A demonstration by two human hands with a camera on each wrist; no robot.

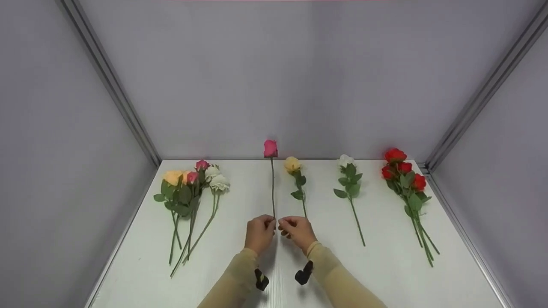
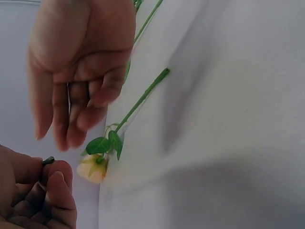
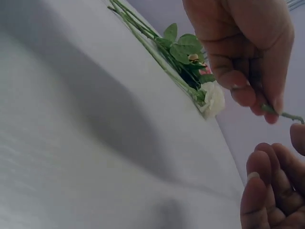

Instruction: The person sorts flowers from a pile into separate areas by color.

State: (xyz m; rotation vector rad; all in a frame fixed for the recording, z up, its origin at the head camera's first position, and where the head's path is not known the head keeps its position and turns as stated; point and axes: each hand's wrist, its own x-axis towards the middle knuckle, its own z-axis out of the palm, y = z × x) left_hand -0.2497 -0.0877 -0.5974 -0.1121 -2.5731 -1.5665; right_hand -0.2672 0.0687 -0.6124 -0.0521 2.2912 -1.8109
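A pink rose on a long bare stem stands up before me, its stem's lower end pinched between the thumb and fingers of my left hand. In the left wrist view a short green stem end pokes out of that pinch. My right hand hovers just right of the stem, fingers loosely bent and holding nothing. The right wrist view shows its fingers just below the pinched stem. Beyond the right hand lies a yellow rose with green leaves, its lower stem overlapped by that hand.
On the left of the white table lies a mixed bunch of yellow, pink and white roses. A white rose lies right of centre, with a red rose bunch farther right. Grey walls enclose the back and sides.
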